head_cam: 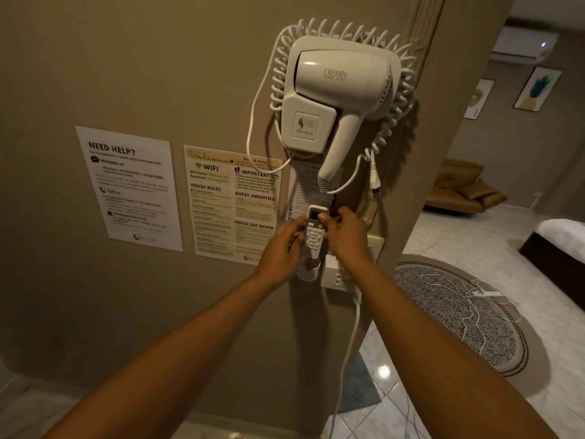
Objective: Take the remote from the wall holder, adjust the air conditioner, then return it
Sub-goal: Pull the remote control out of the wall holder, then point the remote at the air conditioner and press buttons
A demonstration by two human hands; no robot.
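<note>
Both hands grip a white remote standing in its wall holder.

The left hand (282,245) wraps the left edge of the remote (314,233) with curled fingers, and the right hand (343,232) pinches its right side, thumb on the buttons; both bare forearms reach straight out. The slim plastic remote stands upright, its lower end in the rounded white holder (308,271). Above hangs a glossy white hair dryer (335,99) ringed by a coiled cord; printed paper notices (231,201) lie flat on the beige wall to the left.
</note>
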